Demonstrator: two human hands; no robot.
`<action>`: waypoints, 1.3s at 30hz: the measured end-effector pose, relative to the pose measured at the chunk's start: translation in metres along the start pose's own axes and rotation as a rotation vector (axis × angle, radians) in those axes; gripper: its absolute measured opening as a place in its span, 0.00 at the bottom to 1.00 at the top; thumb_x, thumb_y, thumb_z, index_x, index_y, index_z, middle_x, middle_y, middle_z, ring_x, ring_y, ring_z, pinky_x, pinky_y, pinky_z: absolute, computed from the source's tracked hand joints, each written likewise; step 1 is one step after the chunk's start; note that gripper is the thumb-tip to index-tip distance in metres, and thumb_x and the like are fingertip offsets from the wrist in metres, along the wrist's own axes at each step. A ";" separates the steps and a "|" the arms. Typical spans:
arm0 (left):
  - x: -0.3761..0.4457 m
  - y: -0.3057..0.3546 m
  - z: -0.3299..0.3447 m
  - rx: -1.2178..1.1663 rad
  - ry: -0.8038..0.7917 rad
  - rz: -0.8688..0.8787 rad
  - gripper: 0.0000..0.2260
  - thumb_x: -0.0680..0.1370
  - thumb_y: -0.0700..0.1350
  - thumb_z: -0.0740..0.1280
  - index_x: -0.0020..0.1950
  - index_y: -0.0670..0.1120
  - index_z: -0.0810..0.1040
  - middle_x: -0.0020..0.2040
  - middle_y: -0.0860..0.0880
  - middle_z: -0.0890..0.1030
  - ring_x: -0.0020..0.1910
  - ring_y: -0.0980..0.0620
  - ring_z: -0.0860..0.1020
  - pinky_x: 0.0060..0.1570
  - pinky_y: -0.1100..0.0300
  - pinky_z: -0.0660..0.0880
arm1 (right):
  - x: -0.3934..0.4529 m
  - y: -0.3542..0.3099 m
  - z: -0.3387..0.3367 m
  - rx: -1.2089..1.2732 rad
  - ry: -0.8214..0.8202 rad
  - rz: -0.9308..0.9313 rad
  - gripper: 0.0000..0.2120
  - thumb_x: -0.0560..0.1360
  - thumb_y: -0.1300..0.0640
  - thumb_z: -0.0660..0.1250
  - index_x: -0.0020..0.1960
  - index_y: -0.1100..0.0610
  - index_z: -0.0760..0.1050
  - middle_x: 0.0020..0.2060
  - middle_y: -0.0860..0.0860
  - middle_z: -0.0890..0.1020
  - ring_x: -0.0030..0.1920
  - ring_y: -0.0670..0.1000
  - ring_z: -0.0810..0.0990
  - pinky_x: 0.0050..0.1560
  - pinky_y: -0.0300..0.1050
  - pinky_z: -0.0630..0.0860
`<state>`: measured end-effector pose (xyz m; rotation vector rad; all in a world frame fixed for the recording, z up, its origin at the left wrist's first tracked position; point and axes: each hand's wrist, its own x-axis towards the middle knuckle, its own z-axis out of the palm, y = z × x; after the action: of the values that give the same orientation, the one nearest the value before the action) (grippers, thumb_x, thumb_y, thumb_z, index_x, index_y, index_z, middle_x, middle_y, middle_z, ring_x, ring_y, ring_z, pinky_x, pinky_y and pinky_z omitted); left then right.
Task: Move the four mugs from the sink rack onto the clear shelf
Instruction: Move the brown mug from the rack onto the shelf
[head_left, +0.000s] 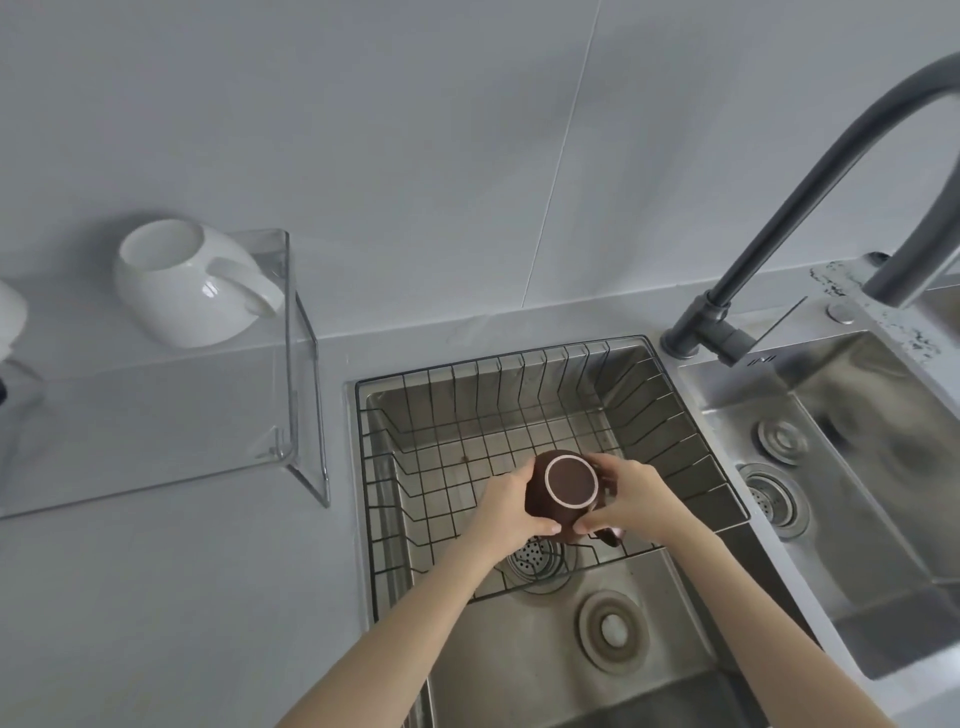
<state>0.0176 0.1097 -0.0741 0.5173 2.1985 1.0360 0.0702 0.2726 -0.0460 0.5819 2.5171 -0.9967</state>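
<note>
Now both hands grip brown mug (566, 488) upside down inside sink rack (670, 431): left hand (511, 501) wraps one side, right hand (631, 499) other. White mug (192, 286) sits on clear shelf (291, 364), left of rack.

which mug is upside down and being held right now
The brown mug, base up over the sink rack, gripped between the left hand and right hand. The white mug stands untouched on the clear shelf.
</note>
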 end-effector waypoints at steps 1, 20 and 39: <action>0.000 -0.001 0.001 -0.007 0.008 -0.003 0.40 0.62 0.44 0.76 0.71 0.46 0.62 0.62 0.45 0.78 0.62 0.47 0.74 0.63 0.56 0.70 | 0.000 0.001 0.000 0.006 0.011 -0.007 0.37 0.54 0.59 0.79 0.61 0.56 0.73 0.48 0.49 0.80 0.51 0.49 0.79 0.57 0.42 0.74; -0.114 0.061 -0.164 0.035 0.608 0.184 0.38 0.62 0.49 0.76 0.69 0.48 0.66 0.57 0.45 0.82 0.56 0.48 0.79 0.58 0.60 0.73 | -0.041 -0.183 -0.059 0.170 0.114 -0.500 0.38 0.55 0.57 0.81 0.63 0.48 0.72 0.52 0.40 0.80 0.56 0.35 0.76 0.55 0.25 0.69; -0.198 -0.027 -0.276 -0.122 0.718 -0.001 0.23 0.55 0.50 0.75 0.50 0.52 0.79 0.44 0.50 0.85 0.46 0.50 0.82 0.53 0.49 0.78 | -0.025 -0.330 0.038 0.110 -0.139 -0.693 0.30 0.57 0.57 0.79 0.59 0.51 0.77 0.52 0.47 0.84 0.54 0.45 0.80 0.57 0.39 0.74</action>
<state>-0.0350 -0.1698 0.1131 0.0807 2.7077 1.5145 -0.0662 0.0207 0.1232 -0.3651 2.5818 -1.3465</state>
